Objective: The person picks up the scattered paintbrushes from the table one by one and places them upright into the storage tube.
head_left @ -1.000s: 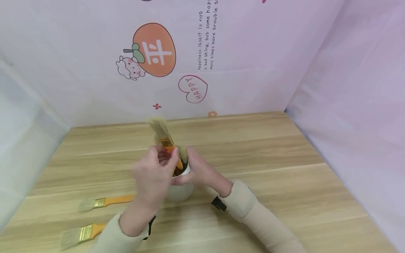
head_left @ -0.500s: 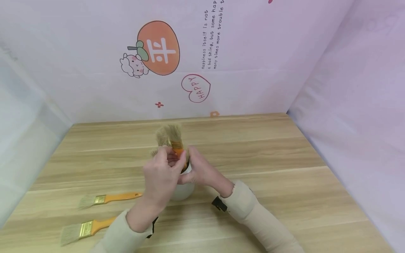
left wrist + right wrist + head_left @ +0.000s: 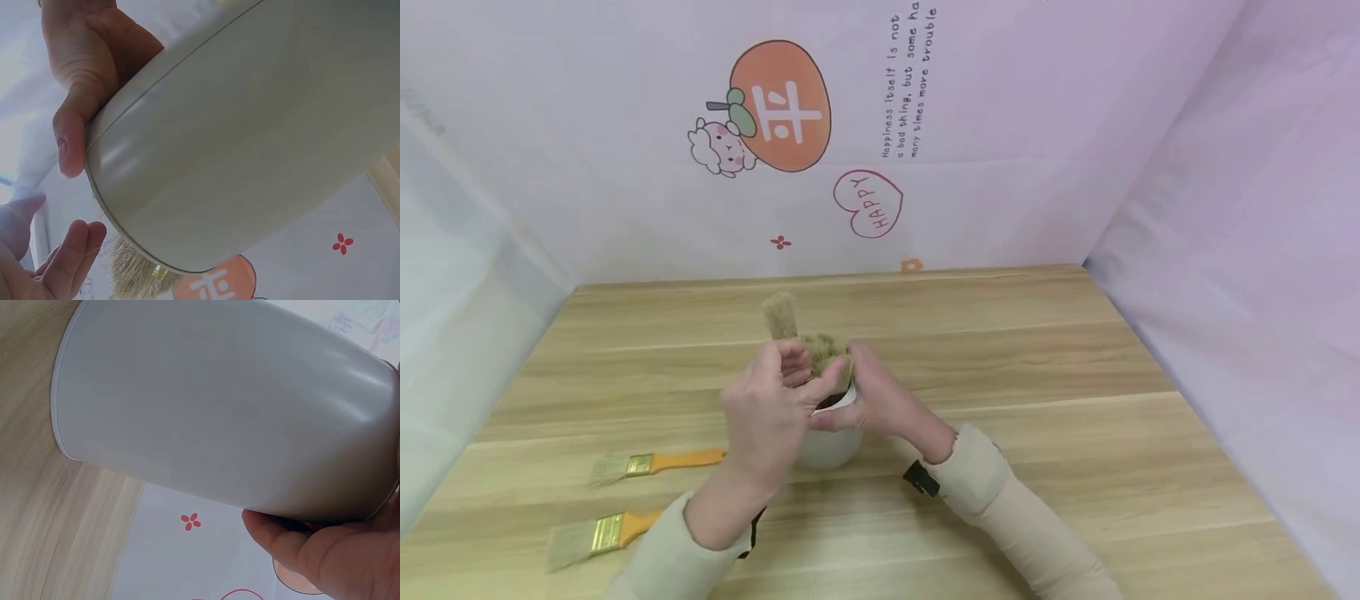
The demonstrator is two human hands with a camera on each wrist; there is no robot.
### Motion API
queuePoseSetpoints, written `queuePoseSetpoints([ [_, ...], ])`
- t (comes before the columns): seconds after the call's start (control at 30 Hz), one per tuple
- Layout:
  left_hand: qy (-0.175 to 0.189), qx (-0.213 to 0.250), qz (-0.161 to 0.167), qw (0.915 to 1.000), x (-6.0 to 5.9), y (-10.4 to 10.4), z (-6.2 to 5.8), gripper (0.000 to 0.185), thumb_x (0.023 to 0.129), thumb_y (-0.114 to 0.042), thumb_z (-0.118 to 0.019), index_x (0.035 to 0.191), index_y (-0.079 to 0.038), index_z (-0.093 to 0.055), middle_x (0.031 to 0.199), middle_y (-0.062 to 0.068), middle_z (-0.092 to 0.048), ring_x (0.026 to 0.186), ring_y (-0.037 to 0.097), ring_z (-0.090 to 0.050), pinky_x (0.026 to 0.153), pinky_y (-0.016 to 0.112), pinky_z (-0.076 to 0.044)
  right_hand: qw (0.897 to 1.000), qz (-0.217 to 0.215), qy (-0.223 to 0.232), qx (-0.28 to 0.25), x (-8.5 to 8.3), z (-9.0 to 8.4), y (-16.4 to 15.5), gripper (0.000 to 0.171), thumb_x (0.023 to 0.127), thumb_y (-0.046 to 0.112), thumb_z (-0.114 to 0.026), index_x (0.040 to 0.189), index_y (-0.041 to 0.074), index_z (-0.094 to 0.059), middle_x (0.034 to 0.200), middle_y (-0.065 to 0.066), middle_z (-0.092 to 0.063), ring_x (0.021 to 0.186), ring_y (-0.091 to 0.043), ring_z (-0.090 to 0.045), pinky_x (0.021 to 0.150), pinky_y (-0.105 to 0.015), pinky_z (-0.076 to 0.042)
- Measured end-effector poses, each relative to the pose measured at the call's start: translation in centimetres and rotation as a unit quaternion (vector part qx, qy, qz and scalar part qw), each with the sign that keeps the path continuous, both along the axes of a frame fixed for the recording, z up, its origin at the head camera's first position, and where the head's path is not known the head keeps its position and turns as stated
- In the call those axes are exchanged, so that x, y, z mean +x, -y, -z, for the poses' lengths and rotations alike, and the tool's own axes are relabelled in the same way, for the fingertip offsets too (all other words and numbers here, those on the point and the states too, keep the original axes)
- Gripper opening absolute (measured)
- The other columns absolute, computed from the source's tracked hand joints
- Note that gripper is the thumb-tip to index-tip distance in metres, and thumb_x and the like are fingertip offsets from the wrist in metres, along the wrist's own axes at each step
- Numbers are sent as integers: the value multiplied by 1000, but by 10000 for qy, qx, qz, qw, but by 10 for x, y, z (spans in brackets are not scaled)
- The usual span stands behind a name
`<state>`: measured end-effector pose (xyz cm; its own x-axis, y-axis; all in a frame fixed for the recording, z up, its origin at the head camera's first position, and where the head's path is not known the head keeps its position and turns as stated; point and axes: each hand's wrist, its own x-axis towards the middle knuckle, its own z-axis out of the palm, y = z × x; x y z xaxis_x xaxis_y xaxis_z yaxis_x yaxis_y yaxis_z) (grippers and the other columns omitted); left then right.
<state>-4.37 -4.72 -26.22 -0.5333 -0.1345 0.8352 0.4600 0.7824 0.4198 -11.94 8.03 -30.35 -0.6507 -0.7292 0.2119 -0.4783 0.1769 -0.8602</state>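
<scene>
White ceramic cup [image 3: 829, 446] stands mid-table, steadied at the rim by the right hand [image 3: 880, 404], fingers curled on it. The left hand [image 3: 769, 412] pinches a paintbrush [image 3: 781, 317], bristles up, above the packed bristles. A crooked push against these could tip the cup toward the table's front edge.

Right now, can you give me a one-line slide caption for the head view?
Both hands, left and right, at a white round pot of bristle brushes; two orange-handled brushes lie left.
</scene>
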Motion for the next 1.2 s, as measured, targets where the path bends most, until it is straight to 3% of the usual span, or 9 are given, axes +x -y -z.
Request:
queuePoseSetpoints([
  [0.23,-68,-224,1,9997,2,1,-5,30,70,-9,-81,83,7,-59,67,15,-67,56,25,-70,51,32,-55,10000,-3,12,-69,-1,0,1,61,66,20,-88,113,11,-51,104,-1,-61,93,-8,-57,86,-24,-50],
  [0.4,-42,-289,-85,9995,2,3,-6,20,78,-10,-71,81,6,-59,65,15,-65,56,25,-70,50,32,-55,9995,-142,-24,-291,-5,1,3,52,66,20,-88,106,11,-56,96,0,-65,86,-10,-61,80,-27,-53],
  [0.57,97,-229,-318,9992,4,10,-7,16,77,-5,-68,82,8,-60,67,18,-66,57,28,-69,51,34,-56,9981,-363,-133,-479,-9,0,8,43,66,15,-87,101,12,-62,89,-1,-66,80,-12,-61,75,-28,-53],
  [0.73,140,-504,-682,9963,10,20,-10,18,77,-8,-68,81,8,-60,68,19,-66,56,30,-67,50,38,-55,9976,-390,-126,-552,-10,1,10,56,65,8,-87,114,8,-61,101,-6,-68,90,-11,-60,85,-25,-52],
  [0.83,201,-443,-785,9957,13,27,-12,18,77,-8,-68,81,8,-61,69,21,-67,57,32,-68,52,40,-55,9977,-374,-122,-547,-10,1,10,62,64,6,-87,119,8,-59,107,-7,-68,95,-11,-60,90,-26,-50],
  [1.0,698,-267,-1168,9903,21,47,-12,19,78,-6,-69,80,11,-62,70,24,-67,59,36,-68,51,44,-55,9978,-435,-169,-481,-10,-1,10,62,64,12,-87,120,13,-60,110,-1,-68,99,-8,-61,95,-27,-48],
  [1.07,1020,-448,-1396,9839,25,57,-10,20,79,-6,-69,79,12,-62,67,25,-66,49,32,-64,43,38,-51,9980,-415,-136,-453,-9,-1,9,63,64,12,-88,120,15,-60,110,1,-69,100,-8,-61,96,-27,-48],
  [1.13,1476,-663,-1638,9731,28,68,-9,23,82,-7,-68,78,14,-62,61,24,-64,38,26,-55,35,32,-42,9984,-364,-87,-416,-8,-1,8,62,63,14,-88,119,16,-61,109,2,-69,100,-8,-61,95,-27,-48],
  [1.2,2244,-665,-1783,9557,31,81,-7,28,87,-12,-64,80,16,-63,60,26,-64,36,22,-50,34,28,-37,9986,-332,-36,-409,-8,0,7,62,63,12,-88,118,16,-62,108,2,-69,99,-8,-62,95,-27,-48],
])
